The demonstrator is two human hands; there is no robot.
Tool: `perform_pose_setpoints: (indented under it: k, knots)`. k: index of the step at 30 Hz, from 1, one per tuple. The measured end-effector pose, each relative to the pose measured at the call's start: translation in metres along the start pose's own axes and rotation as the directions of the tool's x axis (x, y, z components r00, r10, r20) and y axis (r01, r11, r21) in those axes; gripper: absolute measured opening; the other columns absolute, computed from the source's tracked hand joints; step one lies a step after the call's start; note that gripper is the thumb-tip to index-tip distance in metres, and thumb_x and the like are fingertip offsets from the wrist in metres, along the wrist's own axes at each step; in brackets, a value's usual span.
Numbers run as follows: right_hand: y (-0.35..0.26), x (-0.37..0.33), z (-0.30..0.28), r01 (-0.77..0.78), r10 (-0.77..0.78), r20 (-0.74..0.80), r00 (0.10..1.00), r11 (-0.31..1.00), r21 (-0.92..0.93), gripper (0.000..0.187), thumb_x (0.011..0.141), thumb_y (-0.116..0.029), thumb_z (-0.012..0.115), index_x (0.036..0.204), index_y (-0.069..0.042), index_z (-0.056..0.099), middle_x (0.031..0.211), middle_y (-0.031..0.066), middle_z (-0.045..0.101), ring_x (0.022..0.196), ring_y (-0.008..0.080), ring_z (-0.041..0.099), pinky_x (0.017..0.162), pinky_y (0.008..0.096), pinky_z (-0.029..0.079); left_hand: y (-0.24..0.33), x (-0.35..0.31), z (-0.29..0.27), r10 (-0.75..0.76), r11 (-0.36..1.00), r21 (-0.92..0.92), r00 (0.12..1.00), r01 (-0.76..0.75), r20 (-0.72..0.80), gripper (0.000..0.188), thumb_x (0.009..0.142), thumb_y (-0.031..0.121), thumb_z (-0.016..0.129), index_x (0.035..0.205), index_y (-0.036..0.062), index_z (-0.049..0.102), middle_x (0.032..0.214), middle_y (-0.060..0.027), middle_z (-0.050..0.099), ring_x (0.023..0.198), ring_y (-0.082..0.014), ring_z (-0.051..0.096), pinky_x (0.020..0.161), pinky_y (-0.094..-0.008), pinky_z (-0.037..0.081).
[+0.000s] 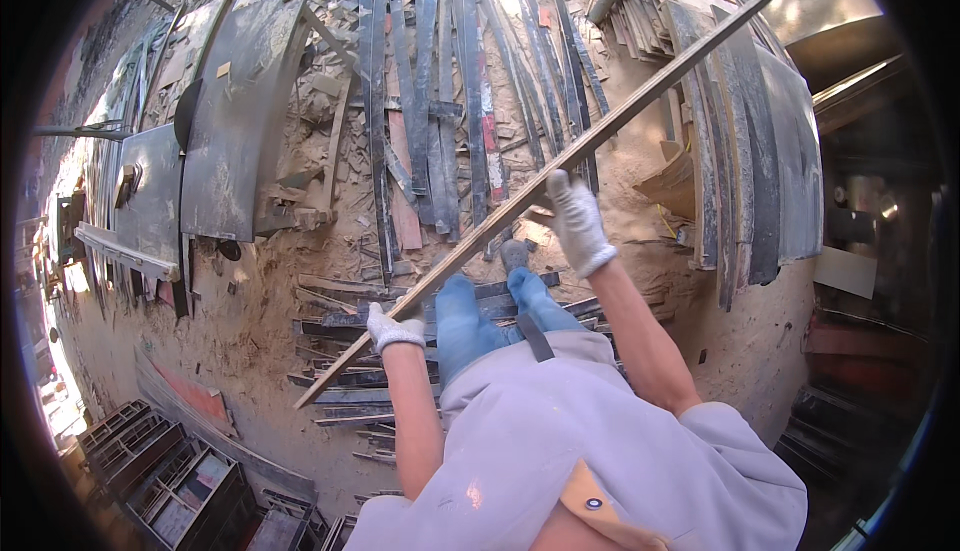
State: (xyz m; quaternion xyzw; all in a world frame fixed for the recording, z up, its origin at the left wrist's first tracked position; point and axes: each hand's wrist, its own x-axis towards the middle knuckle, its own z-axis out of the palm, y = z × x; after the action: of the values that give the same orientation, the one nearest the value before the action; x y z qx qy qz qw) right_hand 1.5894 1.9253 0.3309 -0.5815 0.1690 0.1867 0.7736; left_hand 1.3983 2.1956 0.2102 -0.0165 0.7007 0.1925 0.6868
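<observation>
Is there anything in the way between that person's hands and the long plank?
Only the gloves: no other object visibly stands between. The left hand grips the plank near its lower end; the right hand meets it farther up, though how firmly is unclear.

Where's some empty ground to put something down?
There's mostly bare sand on the left, between the grey panel and the short strips near the left hand. Another sandy patch lies between the stack of boards and the right sleeve. It's crowded straight ahead, under long dark strips.
</observation>
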Motion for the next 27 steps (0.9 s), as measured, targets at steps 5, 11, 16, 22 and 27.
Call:
perform_pose_setpoints:
  k: [5, 11, 16, 22, 27]
  knots:
    - [0.106, 0.044, 0.076, -0.048, 0.031, -0.331, 0.943, 0.998, -0.044, 0.035, 0.079, -0.02, 0.09, 0.1, -0.005, 0.068, 0.087, 0.0033, 0.069, 0.071, 0.015, 0.065, 0.065, 0.0328, 0.054, 0.045, -0.047, -0.096, -0.334, 0.828, 0.532, 0.919, 0.179, 0.211, 0.075, 0.094, 0.065, 0.067, 0.131, 0.0005, 0.055, 0.109, -0.0196, 0.061, 0.104, -0.0332, 0.066, 0.096, -0.0507, 0.058]
    - [0.213, 0.109, 0.079, -0.081, 0.049, -0.401, 0.915, 0.995, -0.064, 0.023, 0.077, -0.014, 0.085, 0.094, -0.007, 0.072, 0.078, 0.0008, 0.069, 0.066, 0.0128, 0.062, 0.063, 0.0337, 0.052, 0.139, -0.132, -0.232, 0.184, -0.954, 0.25, 0.341, -0.163, 0.922, 0.096, 0.074, 0.051, 0.088, 0.149, 0.0078, 0.047, 0.136, -0.0193, 0.057, 0.126, -0.0396, 0.056, 0.116, -0.0576, 0.04]
    - [0.26, 0.158, 0.074, -0.307, 0.098, -0.484, 0.87, 0.875, -0.375, 0.031, 0.072, -0.017, 0.087, 0.097, -0.004, 0.074, 0.083, 0.0053, 0.074, 0.073, 0.02, 0.07, 0.073, 0.0375, 0.057, 0.213, -0.081, -0.342, 0.325, -0.881, 0.459, 0.855, 0.118, 0.403, 0.09, 0.076, 0.046, 0.087, 0.148, 0.0056, 0.051, 0.104, -0.0208, 0.072, 0.094, -0.0402, 0.072, 0.081, -0.0519, 0.057]
    - [0.218, 0.368, 0.056, 0.034, -0.058, -0.093, 0.994, 0.971, -0.237, 0.063, 0.084, -0.041, 0.087, 0.123, 0.004, 0.065, 0.114, 0.0102, 0.071, 0.104, 0.0233, 0.063, 0.095, 0.0372, 0.051, 0.083, 0.027, -0.201, 0.177, -0.792, 0.446, 0.543, -0.418, 0.821, 0.045, 0.076, 0.019, 0.082, 0.114, 0.0032, 0.064, 0.089, -0.016, 0.073, 0.07, -0.0332, 0.069, 0.064, -0.0438, 0.055]
    - [0.244, 0.412, 0.016, -0.007, 0.002, -0.06, 0.998, 0.997, -0.08, 0.033, 0.097, -0.026, 0.076, 0.12, -0.004, 0.066, 0.092, 0.0036, 0.07, 0.071, 0.0135, 0.063, 0.068, 0.0273, 0.054, -0.114, 0.2, -0.019, 0.285, -0.575, 0.601, 0.553, -0.555, 0.783, 0.047, 0.074, 0.028, 0.081, 0.111, 0.0057, 0.064, 0.098, -0.0221, 0.073, 0.095, -0.0446, 0.071, 0.085, -0.0518, 0.056]
